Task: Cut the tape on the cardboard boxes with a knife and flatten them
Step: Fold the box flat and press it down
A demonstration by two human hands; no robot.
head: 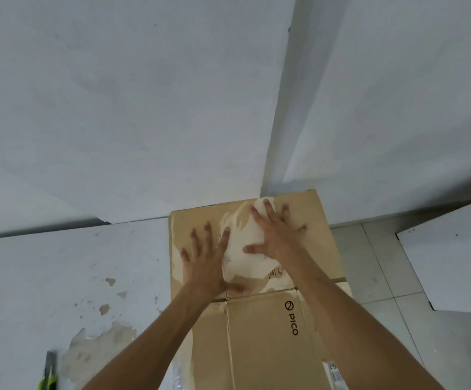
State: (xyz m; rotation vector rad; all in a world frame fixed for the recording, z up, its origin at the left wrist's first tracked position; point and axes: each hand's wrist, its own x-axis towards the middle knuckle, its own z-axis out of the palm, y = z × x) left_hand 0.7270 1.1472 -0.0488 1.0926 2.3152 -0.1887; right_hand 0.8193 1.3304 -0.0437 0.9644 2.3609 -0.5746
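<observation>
A brown cardboard box [307, 240] printed "PICO" lies flattened in front of me, its far end against the white wall. A torn whitish label patch covers its middle. My left hand [204, 257] presses flat on the box with fingers spread, left of the patch. My right hand [273, 235] presses flat on the patch, fingers spread toward the wall. A utility knife [49, 372] with a green and black handle lies on the white surface at the lower left, apart from both hands.
A white painted surface [59, 277] with chipped patches extends to the left of the box. White walls [144, 108] meet in a corner behind the box. Grey floor tiles [383, 271] and a white board [459, 257] lie to the right.
</observation>
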